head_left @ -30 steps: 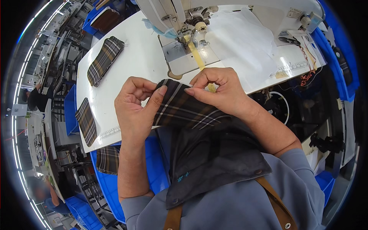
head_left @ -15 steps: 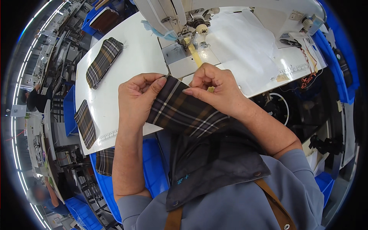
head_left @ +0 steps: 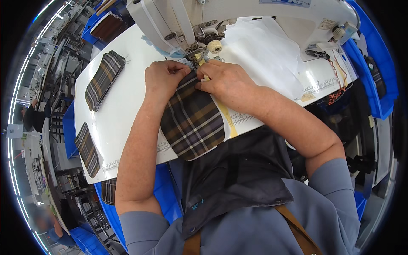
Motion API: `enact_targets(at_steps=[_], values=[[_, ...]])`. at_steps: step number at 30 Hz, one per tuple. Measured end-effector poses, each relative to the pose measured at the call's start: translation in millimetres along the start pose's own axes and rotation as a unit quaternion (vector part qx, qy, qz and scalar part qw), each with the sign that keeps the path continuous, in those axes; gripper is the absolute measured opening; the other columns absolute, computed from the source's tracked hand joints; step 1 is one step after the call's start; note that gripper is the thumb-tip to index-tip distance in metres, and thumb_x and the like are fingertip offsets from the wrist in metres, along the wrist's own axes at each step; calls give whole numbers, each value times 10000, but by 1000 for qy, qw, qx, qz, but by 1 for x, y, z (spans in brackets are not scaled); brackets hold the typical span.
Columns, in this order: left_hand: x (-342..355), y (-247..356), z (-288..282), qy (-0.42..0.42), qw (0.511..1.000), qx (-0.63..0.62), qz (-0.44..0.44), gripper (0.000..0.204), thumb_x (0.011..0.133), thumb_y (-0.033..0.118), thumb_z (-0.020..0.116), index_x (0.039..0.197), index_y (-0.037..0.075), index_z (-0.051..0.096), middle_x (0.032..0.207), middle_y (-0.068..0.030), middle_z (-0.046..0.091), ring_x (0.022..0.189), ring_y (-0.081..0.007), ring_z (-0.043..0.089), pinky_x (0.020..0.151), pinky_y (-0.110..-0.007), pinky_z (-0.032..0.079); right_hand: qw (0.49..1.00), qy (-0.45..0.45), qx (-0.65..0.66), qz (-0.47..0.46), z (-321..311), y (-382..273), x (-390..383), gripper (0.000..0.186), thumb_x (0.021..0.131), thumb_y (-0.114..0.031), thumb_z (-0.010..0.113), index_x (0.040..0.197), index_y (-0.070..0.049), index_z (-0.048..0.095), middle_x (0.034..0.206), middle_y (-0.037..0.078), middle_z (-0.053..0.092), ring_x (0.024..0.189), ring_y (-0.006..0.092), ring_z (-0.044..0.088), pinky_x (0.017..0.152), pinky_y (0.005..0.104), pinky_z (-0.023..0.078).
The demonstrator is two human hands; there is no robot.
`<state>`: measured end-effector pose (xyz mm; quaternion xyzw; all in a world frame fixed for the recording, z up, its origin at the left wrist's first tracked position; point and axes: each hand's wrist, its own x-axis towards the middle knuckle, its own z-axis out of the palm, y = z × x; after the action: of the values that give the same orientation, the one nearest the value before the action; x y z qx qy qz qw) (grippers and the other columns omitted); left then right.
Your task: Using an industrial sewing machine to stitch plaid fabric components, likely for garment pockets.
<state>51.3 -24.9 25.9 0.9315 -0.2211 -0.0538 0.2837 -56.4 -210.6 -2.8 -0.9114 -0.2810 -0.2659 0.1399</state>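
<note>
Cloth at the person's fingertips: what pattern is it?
Dark plaid with brown bands and white lines; the cloth shows best in the head view.

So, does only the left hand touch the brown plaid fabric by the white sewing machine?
No, left hand and right hand both touch this fabric near its top.

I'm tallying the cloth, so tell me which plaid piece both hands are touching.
The middle piece, nearest the machine: the left hand and right hand touch its far end. The upper-left piece, left-edge piece and lower piece lie apart, untouched.
</note>
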Motion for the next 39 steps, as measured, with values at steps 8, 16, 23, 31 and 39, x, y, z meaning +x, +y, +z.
enact_targets(at_steps=[8, 16, 23, 31, 39], values=[[30, -14, 11, 43, 995, -82, 25, 327, 746, 208, 906, 1005, 42, 793, 866, -80, 796, 825, -201, 770, 776, -338, 593, 996, -19, -66, 53, 3, -1, 2, 157, 788, -152, 680, 915, -129, 769, 906, 10, 705, 934, 200, 702, 727, 352, 574], [42, -29, 16, 57, 992, -75, 88, 426, 740, 232, 908, 1096, 51, 760, 1005, -109, 796, 940, -254, 766, 852, -363, 592, 994, -13, -96, 43, 8, -4, 4, 120, 768, -154, 690, 863, -115, 752, 861, 9, 702, 898, 194, 713, 700, 340, 559], [5, -18, 13, 136, 984, 26, 116, 273, 762, 201, 885, 958, 40, 783, 1111, -131, 769, 1081, -300, 722, 913, -398, 559, 994, 5, -98, 49, 11, -8, 1, 99, 756, -161, 692, 827, -102, 728, 852, 27, 701, 878, 203, 698, 696, 345, 557], [-119, 9, 8, -14, 961, -88, 262, 533, 700, 160, 901, 1179, 30, 708, 1324, -164, 673, 1233, -339, 656, 1051, -410, 514, 999, 19, 21, 44, -15, -18, -26, 194, 747, -134, 741, 925, -65, 708, 902, 43, 713, 908, 240, 662, 756, 385, 539], [-134, 3, 16, 12, 964, -133, 228, 196, 789, 32, 828, 978, 25, 779, 1123, -101, 746, 1133, -271, 713, 1030, -391, 531, 991, 9, 121, 52, -39, -55, -67, 294, 780, -198, 811, 1040, -109, 706, 1045, 30, 655, 957, 231, 621, 810, 380, 472]])
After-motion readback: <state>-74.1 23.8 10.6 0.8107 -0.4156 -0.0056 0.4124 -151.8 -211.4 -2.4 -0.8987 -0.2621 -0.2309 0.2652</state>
